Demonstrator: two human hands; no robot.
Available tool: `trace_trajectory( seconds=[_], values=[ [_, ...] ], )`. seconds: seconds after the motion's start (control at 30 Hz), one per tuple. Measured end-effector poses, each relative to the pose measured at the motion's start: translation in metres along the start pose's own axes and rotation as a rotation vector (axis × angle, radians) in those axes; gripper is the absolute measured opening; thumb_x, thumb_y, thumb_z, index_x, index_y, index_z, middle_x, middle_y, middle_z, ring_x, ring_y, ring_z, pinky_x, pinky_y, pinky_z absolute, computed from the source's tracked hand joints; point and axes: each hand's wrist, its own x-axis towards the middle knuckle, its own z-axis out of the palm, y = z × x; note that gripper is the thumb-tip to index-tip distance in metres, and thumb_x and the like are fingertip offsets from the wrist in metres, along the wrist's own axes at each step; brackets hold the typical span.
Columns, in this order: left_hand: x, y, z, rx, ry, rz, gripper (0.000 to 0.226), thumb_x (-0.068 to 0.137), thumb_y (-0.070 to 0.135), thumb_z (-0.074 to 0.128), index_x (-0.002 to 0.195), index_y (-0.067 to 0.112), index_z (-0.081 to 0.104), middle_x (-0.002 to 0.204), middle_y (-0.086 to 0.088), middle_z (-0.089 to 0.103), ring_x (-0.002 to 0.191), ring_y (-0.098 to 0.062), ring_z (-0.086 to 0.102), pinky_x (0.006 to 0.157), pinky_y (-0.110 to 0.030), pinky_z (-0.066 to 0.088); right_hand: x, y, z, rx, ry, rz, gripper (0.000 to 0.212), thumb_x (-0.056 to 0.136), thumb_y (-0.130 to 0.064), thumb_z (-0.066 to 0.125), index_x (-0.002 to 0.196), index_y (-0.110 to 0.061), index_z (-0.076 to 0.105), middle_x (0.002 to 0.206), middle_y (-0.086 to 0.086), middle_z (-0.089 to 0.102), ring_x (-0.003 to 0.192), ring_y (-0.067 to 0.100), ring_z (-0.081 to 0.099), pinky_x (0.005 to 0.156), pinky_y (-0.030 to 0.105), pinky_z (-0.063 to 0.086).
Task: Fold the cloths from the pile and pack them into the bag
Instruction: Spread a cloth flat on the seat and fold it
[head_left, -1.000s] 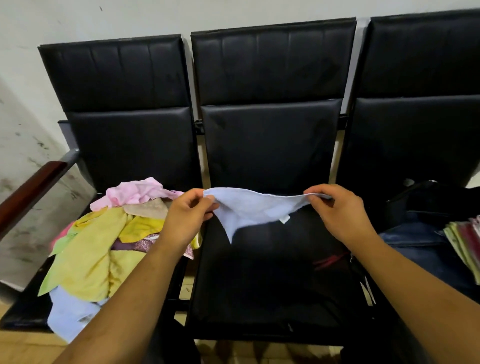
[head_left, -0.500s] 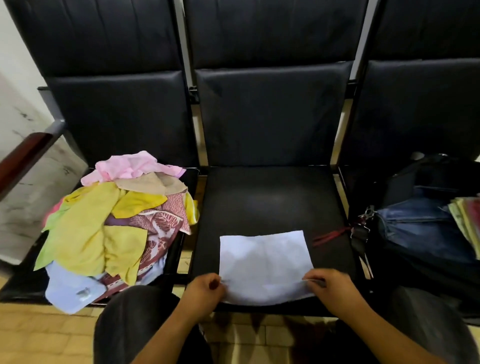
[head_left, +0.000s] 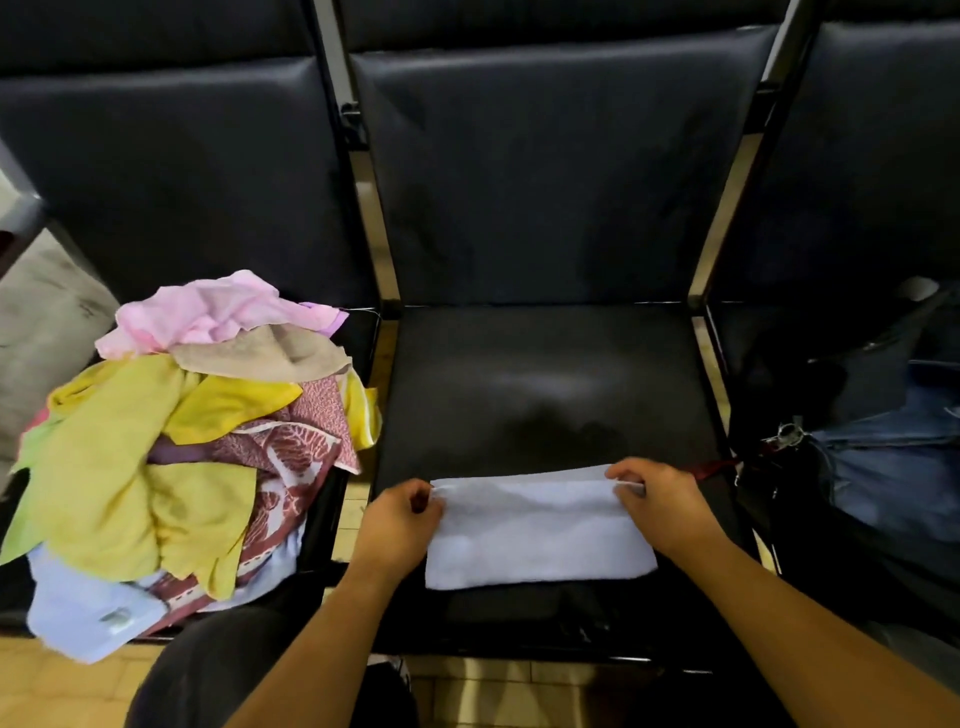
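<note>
**A:** What sits at nine o'clock?

**B:** The pile of cloths (head_left: 156, 457), heaped on the left chair (head_left: 182, 182). A pink cloth (head_left: 208, 312) lies at the pile's twelve o'clock and yellow ones lie across its middle. A pale blue piece (head_left: 88, 618) hangs over the front edge at six o'clock.

**A:** And the one being folded?

**B:** The light blue cloth (head_left: 535, 540) lies on the middle seat (head_left: 545, 374), at the seat's six o'clock, close to the front edge. It is doubled over into a long strip, and the loose edges run along its far side.

**A:** The hands?

**B:** The left hand (head_left: 400, 519) is at the strip's ten o'clock corner. Its grip pinches that corner between thumb and curled fingers. The right hand (head_left: 660, 504) is at the two o'clock corner, and its grip pinches the layers there in the same way.

**A:** Where is the bag?

**B:** The bag (head_left: 883, 467) is at three o'clock, on the right chair, dark with a blue denim front, well apart from the strip. A metal clip (head_left: 787, 434) hangs at the bag's nine o'clock edge. A red strap (head_left: 714, 466) lies on the middle seat just beside the right hand.
</note>
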Motion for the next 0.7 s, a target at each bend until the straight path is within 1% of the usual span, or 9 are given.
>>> trace_trajectory(
  seconds=[0.13, 0.2, 0.27, 0.3, 0.4, 0.5, 0.6, 0.67, 0.7],
  values=[
    [0.016, -0.002, 0.008, 0.032, 0.031, -0.023, 0.006, 0.099, 0.031, 0.062, 0.095, 0.029, 0.067, 0.080, 0.012, 0.064, 0.073, -0.004, 0.059, 0.060, -0.010, 0.038, 0.023, 0.002, 0.003, -0.045, -0.025, -0.010, 0.020, 0.097, -0.012, 0.064, 0.113, -0.018, 0.074, 0.112, 0.002, 0.074, 0.098, 0.016, 0.065, 0.087, 0.019, 0.045],
    [0.022, -0.003, 0.011, 0.051, 0.036, -0.041, 0.005, 0.099, 0.030, 0.062, 0.095, 0.028, 0.066, 0.080, 0.011, 0.063, 0.071, -0.001, 0.056, 0.060, -0.011, 0.038, 0.031, 0.003, 0.006, -0.063, -0.044, -0.009, 0.020, 0.098, -0.013, 0.064, 0.115, -0.018, 0.073, 0.112, 0.002, 0.073, 0.095, 0.013, 0.062, 0.087, 0.019, 0.045],
    [0.026, -0.005, 0.014, 0.071, 0.039, -0.060, 0.003, 0.097, 0.029, 0.063, 0.096, 0.027, 0.065, 0.082, 0.008, 0.064, 0.074, -0.006, 0.059, 0.060, -0.016, 0.041, 0.037, 0.004, 0.010, -0.071, -0.029, -0.023, 0.022, 0.097, -0.013, 0.066, 0.118, -0.016, 0.072, 0.113, 0.003, 0.072, 0.100, 0.017, 0.065, 0.089, 0.019, 0.045],
    [0.027, -0.006, 0.015, 0.078, 0.056, -0.061, 0.005, 0.096, 0.029, 0.065, 0.100, 0.026, 0.065, 0.087, 0.006, 0.065, 0.078, -0.011, 0.062, 0.062, -0.019, 0.044, 0.038, 0.004, 0.012, -0.075, -0.013, -0.033, 0.024, 0.096, -0.013, 0.068, 0.120, -0.016, 0.071, 0.113, 0.003, 0.072, 0.101, 0.018, 0.066, 0.089, 0.020, 0.045],
    [0.015, -0.001, 0.022, 0.075, 0.137, -0.031, 0.032, 0.093, 0.027, 0.071, 0.121, 0.027, 0.056, 0.112, 0.003, 0.058, 0.097, -0.017, 0.061, 0.080, -0.029, 0.053, 0.031, 0.004, 0.016, -0.050, 0.043, -0.014, 0.035, 0.094, -0.014, 0.072, 0.128, -0.017, 0.066, 0.117, 0.004, 0.066, 0.098, 0.016, 0.064, 0.092, 0.024, 0.049],
    [-0.013, 0.020, 0.036, 0.051, 0.090, 0.107, 0.038, 0.096, 0.035, 0.068, 0.130, 0.034, 0.052, 0.125, 0.008, 0.053, 0.110, -0.010, 0.057, 0.091, -0.024, 0.052, 0.015, 0.007, 0.018, -0.037, 0.115, 0.092, 0.035, 0.090, -0.018, 0.077, 0.123, -0.015, 0.065, 0.112, 0.006, 0.063, 0.087, 0.017, 0.060, 0.085, 0.026, 0.050],
    [-0.047, 0.034, 0.062, 0.179, -0.152, 0.332, 0.043, 0.100, 0.053, 0.053, 0.140, 0.039, 0.047, 0.144, 0.013, 0.045, 0.129, -0.008, 0.047, 0.109, -0.025, 0.041, -0.006, 0.016, 0.017, -0.109, 0.020, 0.265, 0.045, 0.088, -0.034, 0.078, 0.121, -0.007, 0.061, 0.106, 0.010, 0.068, 0.095, 0.027, 0.066, 0.083, 0.031, 0.052],
    [-0.066, 0.038, 0.078, 0.281, -0.281, 0.402, 0.059, 0.101, 0.063, 0.042, 0.154, 0.040, 0.032, 0.164, 0.013, 0.026, 0.150, -0.012, 0.025, 0.125, -0.030, 0.020, -0.021, 0.021, 0.015, -0.198, -0.105, 0.363, 0.057, 0.091, -0.046, 0.072, 0.126, -0.002, 0.057, 0.116, 0.015, 0.068, 0.108, 0.032, 0.066, 0.088, 0.033, 0.051],
    [-0.072, 0.038, 0.085, 0.320, -0.324, 0.400, 0.065, 0.101, 0.067, 0.035, 0.159, 0.040, 0.021, 0.170, 0.013, 0.012, 0.156, -0.014, 0.012, 0.127, -0.033, 0.008, -0.028, 0.021, 0.015, -0.227, -0.166, 0.404, 0.062, 0.093, -0.051, 0.068, 0.127, -0.001, 0.056, 0.121, 0.017, 0.066, 0.113, 0.034, 0.064, 0.089, 0.033, 0.050]
  ],
)
